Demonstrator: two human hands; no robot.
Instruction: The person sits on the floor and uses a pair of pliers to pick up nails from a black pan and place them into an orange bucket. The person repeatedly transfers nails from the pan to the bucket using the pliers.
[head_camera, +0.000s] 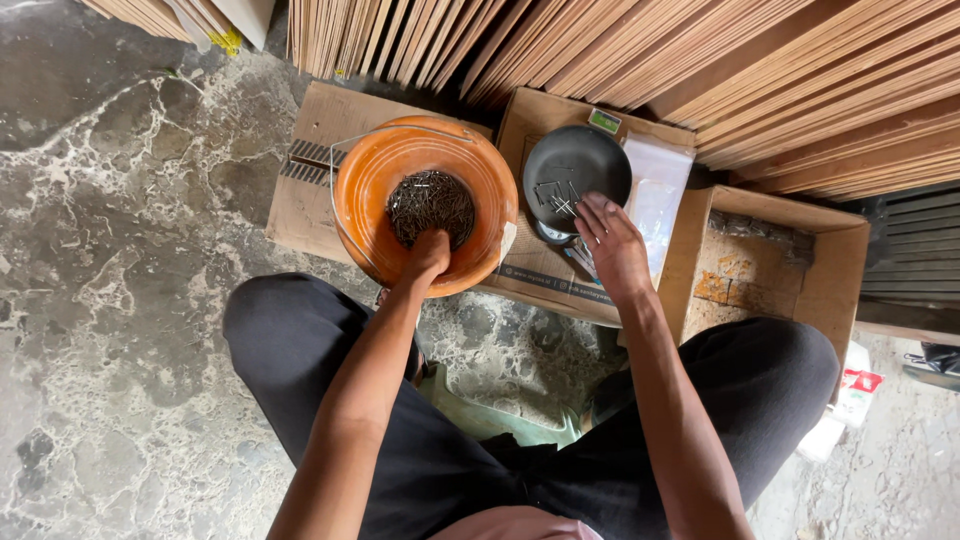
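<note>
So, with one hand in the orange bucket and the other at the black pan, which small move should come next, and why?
Probably the left hand should lift a pinch of nails from the round orange plastic bucket, since its fingers are buried in the dark nail pile. The right hand hovers at the round black metal pan, which holds only a few loose nails.

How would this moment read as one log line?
left hand: in orange bucket of nails | right hand: at black pan
</note>
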